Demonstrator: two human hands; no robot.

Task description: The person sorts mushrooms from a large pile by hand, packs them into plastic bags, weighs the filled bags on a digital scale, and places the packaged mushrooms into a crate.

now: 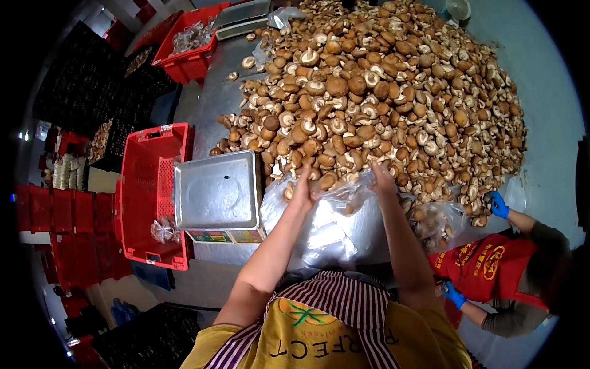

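Observation:
A clear plastic bag (350, 195) lies at the near edge of the mushroom heap, its mouth spread between my hands. My left hand (302, 192) grips the bag's left side, fingers pointing into the pile. On the right side of the bag, my right hand (384, 182) is closed on the film, with its fingertips against the mushrooms. Brown-capped shiitake mushrooms (356, 86) are piled high in front of both hands, and a few lie at the bag's mouth. The fingertips of both hands are partly hidden by film and mushrooms.
Left of my arm stands a scale (216, 190) with a metal pan, beside a red crate (132, 203) holding a small filled bag (165, 230). Another red crate (190, 64) is farther back. At right, a co-worker in blue gloves (498, 205) is beside another bag of mushrooms (440, 221).

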